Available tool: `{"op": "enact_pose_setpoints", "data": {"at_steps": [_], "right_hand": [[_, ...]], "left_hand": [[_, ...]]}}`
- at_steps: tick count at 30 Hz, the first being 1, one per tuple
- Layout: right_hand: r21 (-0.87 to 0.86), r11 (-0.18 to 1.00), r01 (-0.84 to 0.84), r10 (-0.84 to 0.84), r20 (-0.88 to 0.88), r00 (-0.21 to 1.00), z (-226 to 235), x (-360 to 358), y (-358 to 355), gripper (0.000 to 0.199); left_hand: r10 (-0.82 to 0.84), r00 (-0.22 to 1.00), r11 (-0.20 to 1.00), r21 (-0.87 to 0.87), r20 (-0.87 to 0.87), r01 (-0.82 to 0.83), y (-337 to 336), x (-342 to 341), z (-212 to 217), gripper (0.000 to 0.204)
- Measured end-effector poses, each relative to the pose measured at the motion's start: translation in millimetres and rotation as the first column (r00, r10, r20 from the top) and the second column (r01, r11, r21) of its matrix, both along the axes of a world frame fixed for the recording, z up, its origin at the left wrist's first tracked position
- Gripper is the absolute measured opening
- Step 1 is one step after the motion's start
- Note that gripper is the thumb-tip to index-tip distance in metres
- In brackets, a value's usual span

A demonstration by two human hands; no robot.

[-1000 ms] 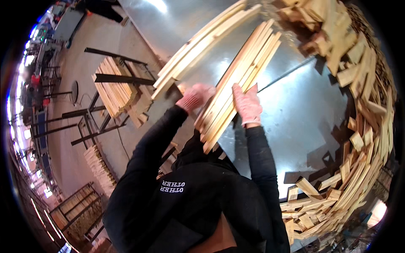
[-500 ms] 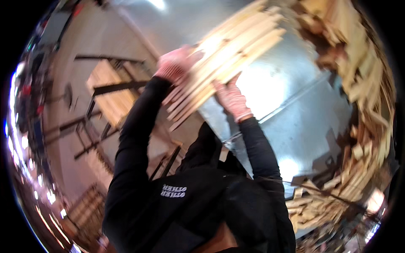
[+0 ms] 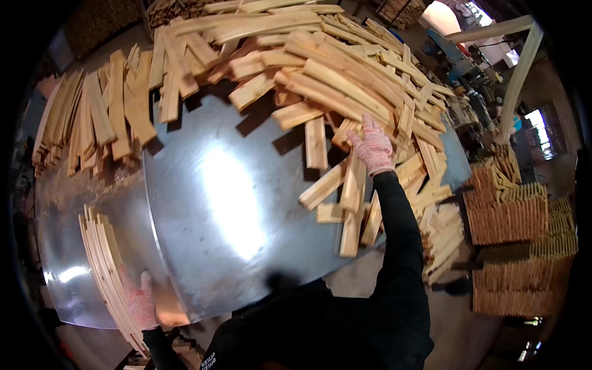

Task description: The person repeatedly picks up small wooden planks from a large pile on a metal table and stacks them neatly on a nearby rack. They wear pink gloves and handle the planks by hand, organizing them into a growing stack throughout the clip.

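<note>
Both my hands wear pale red-and-white knit gloves. My left hand (image 3: 140,302), slightly blurred, rests against the near side of a row of wooden slats (image 3: 103,259) at the lower left of a metal table (image 3: 185,203). Its thumb and fingers are apart and not wrapped round the slats. Out to the right, my right hand (image 3: 374,147) lies on a loose heap of wooden slats (image 3: 345,86), fingers stretched forward. A slat (image 3: 353,197) runs from below that hand toward the table's near edge. Whether its fingertips grip any piece cannot be made out.
More long slats (image 3: 114,105) lean along the table's far left edge. A seam crosses the metal top. Beyond the right side stand stacked wood bundles (image 3: 505,213) on the floor, and a pale wooden frame (image 3: 521,74) rises behind them.
My view has swung right, toward the heap. The slats both hands held up now lie at the table's left with my left hand beside them. My right hand has left them for the heap.
</note>
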State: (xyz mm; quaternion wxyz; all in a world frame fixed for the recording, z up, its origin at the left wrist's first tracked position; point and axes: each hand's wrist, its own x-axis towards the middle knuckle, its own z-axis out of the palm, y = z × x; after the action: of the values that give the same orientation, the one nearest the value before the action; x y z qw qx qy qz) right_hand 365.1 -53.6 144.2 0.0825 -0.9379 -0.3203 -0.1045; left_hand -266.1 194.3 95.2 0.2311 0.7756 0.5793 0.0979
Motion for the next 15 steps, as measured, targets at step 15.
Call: {"op": "enact_pose_setpoints", "data": {"at_steps": [15], "right_hand": [[0.447,0.835,-0.321,0.477,-0.298,0.827,39,161,35,0.070]], "left_hand": [[0.643,0.195,0.490,-0.593,0.741,0.639,-193,577,7,0.047]]}}
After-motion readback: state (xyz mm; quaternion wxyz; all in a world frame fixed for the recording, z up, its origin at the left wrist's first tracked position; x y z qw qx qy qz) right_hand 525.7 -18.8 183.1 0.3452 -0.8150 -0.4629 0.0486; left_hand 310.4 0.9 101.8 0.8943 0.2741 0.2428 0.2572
